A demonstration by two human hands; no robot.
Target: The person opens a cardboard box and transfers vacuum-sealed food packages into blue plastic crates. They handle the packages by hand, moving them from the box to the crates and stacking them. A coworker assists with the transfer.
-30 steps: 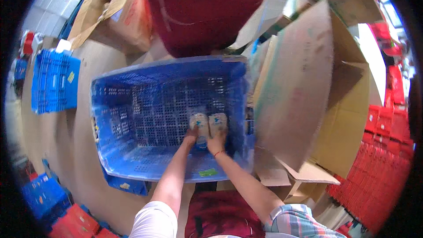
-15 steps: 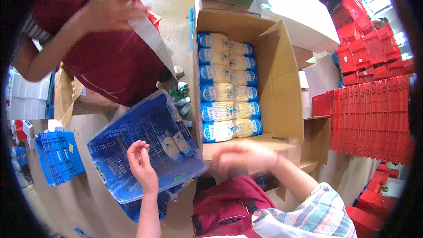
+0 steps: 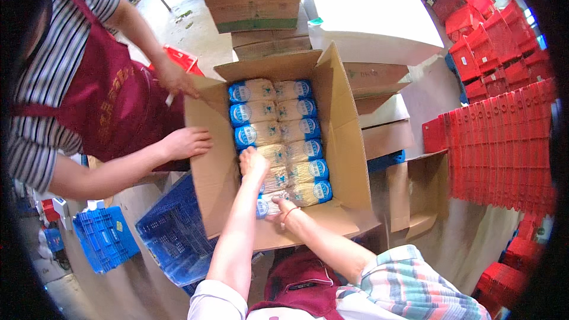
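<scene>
"What can be read on the packets (image 3: 303, 150)?"

"Blue print on pale bodies and white round labels on blue ends, all too small to make out. The co-worker's apron (image 3: 115, 104) carries yellow lettering."

"Where do the packets lie?"

"Inside the open carton (image 3: 351, 142), in two columns. The right column stops short of the right wall, so a bare strip shows there. The left flap (image 3: 206, 192) spreads toward the co-worker, whose near hand (image 3: 185, 143) touches it, and it covers part of the blue crate (image 3: 172, 231)."

"And the person's grip?"

"The left hand (image 3: 253, 165) bends its fingers over the left column, midway along. The right hand (image 3: 283, 208) is at the packet nearest the person in that column. I can't tell whether either grip is closed on anything."

"What differs from half a second ago?"

"The left hand was over the blue crate then, and the right was a blur by the carton's near edge. Now both are inside the carton."
</scene>
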